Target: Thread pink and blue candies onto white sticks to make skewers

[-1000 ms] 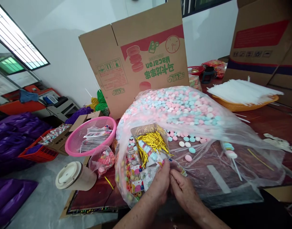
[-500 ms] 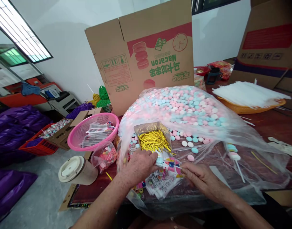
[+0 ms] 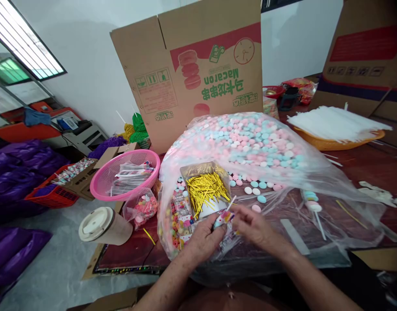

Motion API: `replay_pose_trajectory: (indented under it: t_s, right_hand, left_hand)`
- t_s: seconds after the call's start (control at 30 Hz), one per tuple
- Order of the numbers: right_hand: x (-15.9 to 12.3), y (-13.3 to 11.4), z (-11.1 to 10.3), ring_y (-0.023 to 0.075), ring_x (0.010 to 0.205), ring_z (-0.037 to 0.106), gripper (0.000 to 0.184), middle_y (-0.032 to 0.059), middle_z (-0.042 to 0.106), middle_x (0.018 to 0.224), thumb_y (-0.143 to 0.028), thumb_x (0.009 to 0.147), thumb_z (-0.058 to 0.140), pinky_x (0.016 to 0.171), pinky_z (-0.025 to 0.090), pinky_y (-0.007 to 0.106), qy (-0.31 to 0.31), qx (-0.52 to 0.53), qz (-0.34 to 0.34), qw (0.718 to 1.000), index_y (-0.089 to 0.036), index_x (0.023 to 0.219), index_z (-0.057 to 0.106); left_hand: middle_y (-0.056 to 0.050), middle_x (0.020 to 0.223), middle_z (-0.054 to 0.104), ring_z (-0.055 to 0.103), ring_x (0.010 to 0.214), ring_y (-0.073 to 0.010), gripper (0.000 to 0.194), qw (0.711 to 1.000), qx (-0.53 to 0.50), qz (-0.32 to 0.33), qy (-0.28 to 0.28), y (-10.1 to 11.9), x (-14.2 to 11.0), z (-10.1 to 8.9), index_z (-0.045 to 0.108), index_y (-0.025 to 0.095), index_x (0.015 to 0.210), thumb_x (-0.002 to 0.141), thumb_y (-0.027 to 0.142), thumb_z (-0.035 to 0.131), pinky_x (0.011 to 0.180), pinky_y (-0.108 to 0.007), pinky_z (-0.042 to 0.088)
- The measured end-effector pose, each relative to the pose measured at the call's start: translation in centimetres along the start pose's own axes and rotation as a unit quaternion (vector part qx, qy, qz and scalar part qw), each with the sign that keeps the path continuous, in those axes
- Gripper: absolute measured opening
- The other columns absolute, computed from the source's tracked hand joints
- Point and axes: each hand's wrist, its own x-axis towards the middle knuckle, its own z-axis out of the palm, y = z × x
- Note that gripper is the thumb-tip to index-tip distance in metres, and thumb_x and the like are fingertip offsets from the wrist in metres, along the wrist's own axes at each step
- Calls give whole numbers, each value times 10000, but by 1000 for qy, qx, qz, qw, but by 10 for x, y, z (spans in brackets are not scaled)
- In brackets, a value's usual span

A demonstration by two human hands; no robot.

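Observation:
My left hand (image 3: 207, 236) is closed around a candy pop in a colourful printed wrapper (image 3: 223, 218), whose white stick (image 3: 231, 203) points up and away. My right hand (image 3: 255, 224) is just right of the wrapper, fingers curled in by its gathered end; what they pinch, if anything, is too small to make out. Behind both hands a box of gold twist ties (image 3: 206, 190) stands open. Printed wrappers (image 3: 229, 244) lie partly hidden under my hands. A candy stack on a stick (image 3: 314, 207) rests on the plastic to the right.
A large clear bag of pastel candies (image 3: 246, 138) fills the middle of the table. To the left are a pink basket of wrappers (image 3: 97, 190) and a lidded cup (image 3: 119, 229). White sticks (image 3: 337, 123) fill an orange basket at right. Behind stands a cardboard box (image 3: 185, 34).
The wrapped pop has turned from lying sideways to having its stick point up and away. My right hand has moved from the stick end to the wrapper's neck; my left hand has shifted nearer me.

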Motion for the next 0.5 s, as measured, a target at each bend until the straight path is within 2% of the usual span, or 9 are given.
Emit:
replay_pose_trajectory:
  t_s: [0.07,0.13,0.2,0.27,0.37,0.43,0.47,0.5]
  right_hand:
    - [-7,5,13,98,525,447,260,-38,494,561,-403,817,470,510,360,214,-29,-19,0,999,-163,800,568]
    - [-13,5,21,94,519,445,268,-37,491,534,-369,841,438,512,354,210,-28,-50,-11,998,-168,705,552]
    - [-16,2,25,90,500,449,248,-38,508,535,-353,845,430,490,349,204,-16,-66,-6,998,-173,731,557]
    - [-16,-1,25,84,439,434,233,-46,511,516,-351,845,419,448,343,201,-8,-57,25,998,-180,754,549]
    - [-11,-7,17,86,383,420,256,-48,501,475,-354,849,395,416,358,213,5,-65,42,997,-190,690,509]
    - [-9,-14,8,112,461,494,266,-13,546,524,-330,864,375,487,416,245,90,-151,-28,984,-187,688,514]
    - [-9,-17,4,139,564,551,251,20,593,600,-301,869,368,574,451,280,134,-217,-93,962,-178,736,541]
    - [-10,-20,1,174,708,589,231,59,635,715,-262,869,363,688,462,332,150,-289,-170,930,-168,819,568]
  left_hand:
    - [2,646,567,467,575,-142,178,999,35,38,-15,1,0,1,649,202,779,773,313,509,552,-208,360]
    - [-4,637,564,470,602,-144,224,995,56,56,-57,4,1,0,637,190,680,787,325,494,576,-204,356]
    - [0,617,553,460,589,-138,255,991,49,45,-118,8,1,-3,631,187,654,793,347,489,569,-197,349]
    - [2,620,553,449,578,-130,267,986,32,30,-163,12,1,-7,634,188,665,797,364,482,563,-194,348]
    - [11,616,556,456,578,-126,230,983,33,6,-180,15,-1,-13,641,201,679,786,355,508,575,-195,356]
    - [12,579,557,458,542,-123,204,985,23,-37,-164,14,-3,-15,636,203,619,758,324,549,552,-197,356]
    - [9,557,558,457,516,-123,214,985,13,-62,-158,12,-3,-15,629,202,581,751,308,555,532,-201,354]
    - [5,533,557,457,490,-125,216,987,-13,-79,-137,11,-3,-15,619,200,542,734,288,571,512,-207,354]
